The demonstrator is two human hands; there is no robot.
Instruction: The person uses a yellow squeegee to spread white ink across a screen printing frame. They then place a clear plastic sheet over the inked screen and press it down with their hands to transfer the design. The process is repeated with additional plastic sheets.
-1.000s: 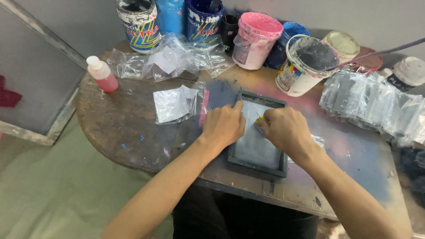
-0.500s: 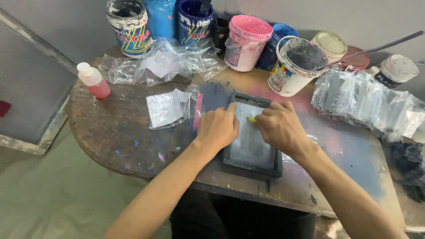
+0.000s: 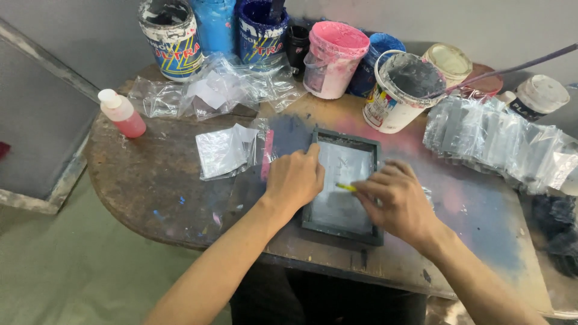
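Note:
A small dark-framed printing screen lies flat on a stained round table. My left hand rests on the screen's left edge, fingers curled, pressing the frame down. My right hand sits on the screen's right side and pinches a small yellow tool whose tip touches the grey mesh. A pink-edged plastic bag lies just left of the frame, partly under my left hand.
Paint tubs line the table's back: a pink one, a white one holding grey ink, blue ones. A red bottle stands at left. Clear plastic bags lie nearby, with a stack at right. A large screen frame leans at left.
My right hand has shifted slightly down and right along the mesh with the yellow tool. My left hand stays on the frame. The camera view moved a little.

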